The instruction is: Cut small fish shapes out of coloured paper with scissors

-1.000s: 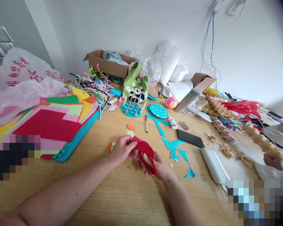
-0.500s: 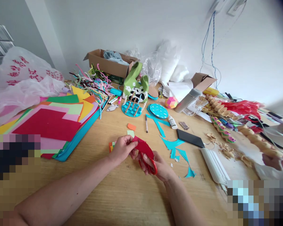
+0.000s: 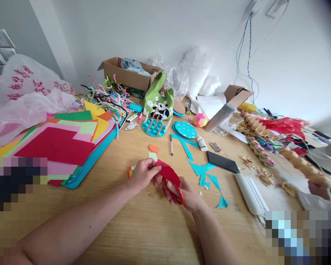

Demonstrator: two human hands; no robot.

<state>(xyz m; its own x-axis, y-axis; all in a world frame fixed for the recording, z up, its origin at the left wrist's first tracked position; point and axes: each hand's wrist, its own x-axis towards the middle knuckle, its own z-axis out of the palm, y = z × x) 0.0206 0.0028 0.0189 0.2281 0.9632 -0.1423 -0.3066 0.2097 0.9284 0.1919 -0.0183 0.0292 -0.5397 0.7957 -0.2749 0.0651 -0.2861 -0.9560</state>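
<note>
Between thumb and fingers, my left hand pinches the left end of a red paper piece. My right hand is closed round the red handles of the scissors; their blades are hidden by the paper. Both hands are just above the wooden table, close together. A pale green paper piece and an orange one lie just beyond them. Small coloured pieces are partly covered by my left hand.
Stacked coloured sheets lie at the left. Blue scraps, a pen, a glue bottle and a black flat object are right of centre. A green panda bag and a cardboard box stand behind.
</note>
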